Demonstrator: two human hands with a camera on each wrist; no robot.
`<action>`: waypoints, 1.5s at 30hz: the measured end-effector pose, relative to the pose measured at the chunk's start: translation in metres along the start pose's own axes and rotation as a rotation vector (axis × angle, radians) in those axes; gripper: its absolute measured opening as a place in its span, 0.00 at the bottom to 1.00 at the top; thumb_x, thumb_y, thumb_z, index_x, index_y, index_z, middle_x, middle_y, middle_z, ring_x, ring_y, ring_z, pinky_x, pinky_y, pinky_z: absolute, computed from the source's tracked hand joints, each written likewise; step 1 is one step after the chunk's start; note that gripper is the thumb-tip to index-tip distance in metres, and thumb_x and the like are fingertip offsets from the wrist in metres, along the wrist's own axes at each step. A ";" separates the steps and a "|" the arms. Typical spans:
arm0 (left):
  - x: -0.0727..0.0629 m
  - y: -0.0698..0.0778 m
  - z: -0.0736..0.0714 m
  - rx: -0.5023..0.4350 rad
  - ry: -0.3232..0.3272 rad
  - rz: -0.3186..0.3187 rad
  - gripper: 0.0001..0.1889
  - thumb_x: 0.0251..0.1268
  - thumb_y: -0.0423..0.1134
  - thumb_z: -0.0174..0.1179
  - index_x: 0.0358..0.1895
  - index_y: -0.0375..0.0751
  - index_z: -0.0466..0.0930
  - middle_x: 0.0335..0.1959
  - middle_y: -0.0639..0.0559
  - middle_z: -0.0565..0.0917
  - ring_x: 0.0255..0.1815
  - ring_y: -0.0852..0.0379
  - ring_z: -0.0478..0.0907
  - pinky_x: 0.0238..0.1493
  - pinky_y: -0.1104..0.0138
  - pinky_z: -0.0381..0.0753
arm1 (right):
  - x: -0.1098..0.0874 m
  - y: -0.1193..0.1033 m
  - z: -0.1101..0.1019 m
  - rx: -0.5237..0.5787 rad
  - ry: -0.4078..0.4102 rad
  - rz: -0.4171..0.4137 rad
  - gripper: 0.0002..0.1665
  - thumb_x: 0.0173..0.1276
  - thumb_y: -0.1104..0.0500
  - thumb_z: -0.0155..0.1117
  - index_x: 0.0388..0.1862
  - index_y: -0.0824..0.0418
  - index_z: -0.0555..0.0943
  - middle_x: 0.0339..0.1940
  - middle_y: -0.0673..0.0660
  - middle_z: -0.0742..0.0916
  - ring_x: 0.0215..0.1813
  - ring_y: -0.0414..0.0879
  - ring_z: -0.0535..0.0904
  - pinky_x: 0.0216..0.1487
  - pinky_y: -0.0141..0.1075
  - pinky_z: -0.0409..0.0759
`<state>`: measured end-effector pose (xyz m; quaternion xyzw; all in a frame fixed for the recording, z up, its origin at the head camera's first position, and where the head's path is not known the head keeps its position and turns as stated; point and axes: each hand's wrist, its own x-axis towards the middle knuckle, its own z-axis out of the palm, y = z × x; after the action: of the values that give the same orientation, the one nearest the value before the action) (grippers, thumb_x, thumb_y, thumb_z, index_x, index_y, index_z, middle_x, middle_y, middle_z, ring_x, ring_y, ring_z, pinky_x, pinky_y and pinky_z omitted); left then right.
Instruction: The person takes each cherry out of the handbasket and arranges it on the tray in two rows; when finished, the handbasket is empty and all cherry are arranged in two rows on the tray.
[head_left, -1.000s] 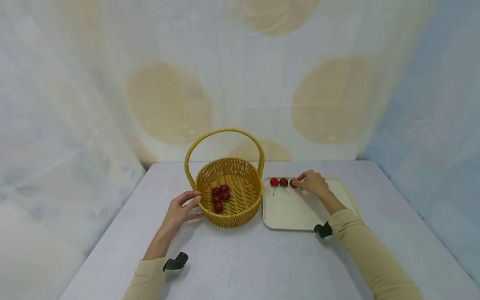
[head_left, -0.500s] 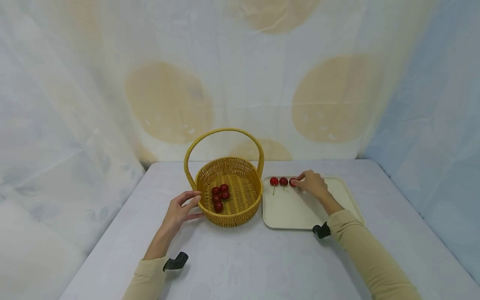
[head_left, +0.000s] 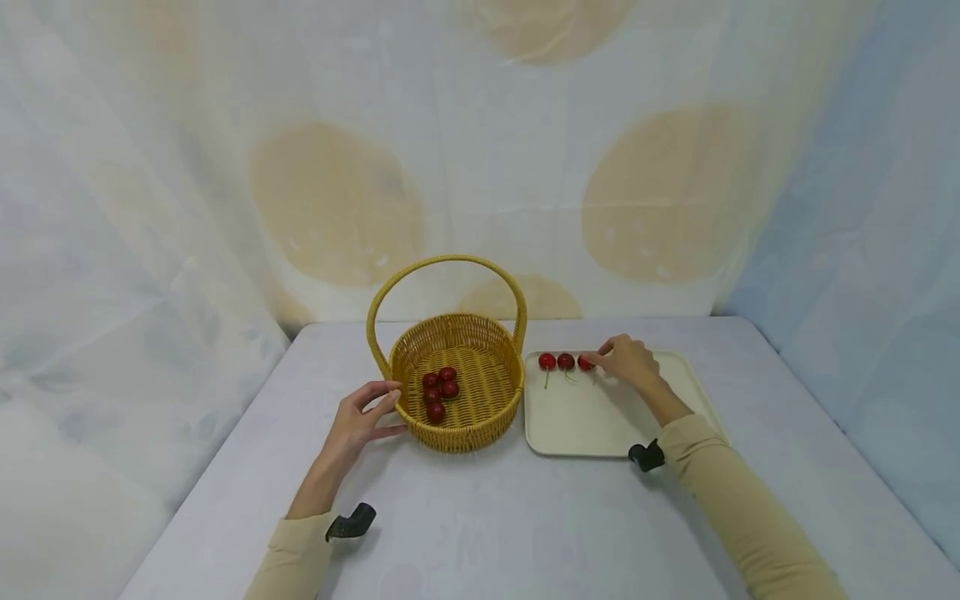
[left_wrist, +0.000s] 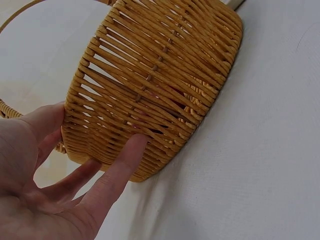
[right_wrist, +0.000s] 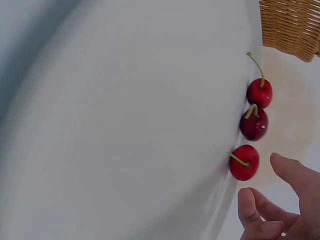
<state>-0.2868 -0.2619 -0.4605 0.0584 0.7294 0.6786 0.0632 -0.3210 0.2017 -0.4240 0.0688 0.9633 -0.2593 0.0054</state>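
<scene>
A yellow wicker basket (head_left: 480,433) with a tall handle holds several dark red cherries (head_left: 435,396). My left hand (head_left: 363,421) grips its left side. In the left wrist view, some fingers (left_wrist: 122,165) lie along the outer weave while other digits reach the rim; their tips are hidden. To the right, three stemmed cherries (head_left: 566,362) line up along the far edge of a cream tray (head_left: 577,425). My right hand (head_left: 630,365) is beside the rightmost cherry (right_wrist: 244,163). In the right wrist view, its thumb and fingers are apart, with a gap between them and that cherry.
The basket and tray stand side by side on a table (head_left: 480,517) with a pale cover. Pale cloth (head_left: 480,167) with tan spots hangs behind, and more cloth encloses both sides. A dark camera mount (head_left: 352,523) projects from each wrist.
My right fingers have come off the rightmost cherry, which now shows more fully at the tray's far edge. My left hand and the basket have stayed in place.
</scene>
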 end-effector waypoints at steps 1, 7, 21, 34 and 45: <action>0.000 0.000 0.000 0.000 0.002 0.000 0.29 0.66 0.49 0.63 0.64 0.35 0.71 0.67 0.43 0.71 0.64 0.33 0.73 0.50 0.45 0.86 | 0.000 -0.001 -0.003 -0.005 0.005 -0.008 0.34 0.66 0.34 0.60 0.54 0.60 0.82 0.53 0.65 0.85 0.41 0.58 0.82 0.27 0.39 0.77; -0.001 0.001 0.001 0.008 0.011 -0.011 0.29 0.66 0.50 0.63 0.64 0.36 0.71 0.67 0.44 0.71 0.64 0.35 0.74 0.50 0.46 0.86 | -0.003 -0.014 -0.019 -0.015 -0.006 -0.092 0.29 0.67 0.37 0.61 0.50 0.61 0.83 0.45 0.62 0.88 0.38 0.54 0.83 0.27 0.38 0.78; -0.004 -0.002 0.001 -0.020 0.034 -0.013 0.29 0.65 0.49 0.64 0.63 0.35 0.71 0.66 0.45 0.71 0.61 0.40 0.77 0.50 0.44 0.85 | -0.017 -0.047 -0.017 -0.015 -0.079 -0.244 0.22 0.67 0.44 0.64 0.47 0.59 0.84 0.36 0.59 0.89 0.31 0.47 0.82 0.25 0.34 0.76; -0.005 0.003 0.007 0.058 0.050 0.008 0.27 0.65 0.50 0.64 0.62 0.39 0.74 0.68 0.50 0.69 0.63 0.40 0.75 0.48 0.46 0.87 | -0.038 -0.092 -0.010 0.031 -0.114 -0.377 0.20 0.68 0.44 0.65 0.47 0.57 0.84 0.34 0.55 0.89 0.28 0.44 0.81 0.23 0.33 0.77; 0.000 0.000 0.008 0.037 0.049 0.012 0.22 0.65 0.46 0.65 0.58 0.40 0.75 0.64 0.49 0.71 0.62 0.41 0.76 0.46 0.44 0.86 | -0.040 -0.119 0.012 0.062 -0.128 -0.492 0.16 0.66 0.49 0.68 0.43 0.60 0.85 0.28 0.57 0.88 0.20 0.41 0.76 0.20 0.30 0.75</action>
<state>-0.2855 -0.2535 -0.4614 0.0472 0.7428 0.6666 0.0400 -0.2982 0.0886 -0.3729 -0.1841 0.9404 -0.2861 0.0010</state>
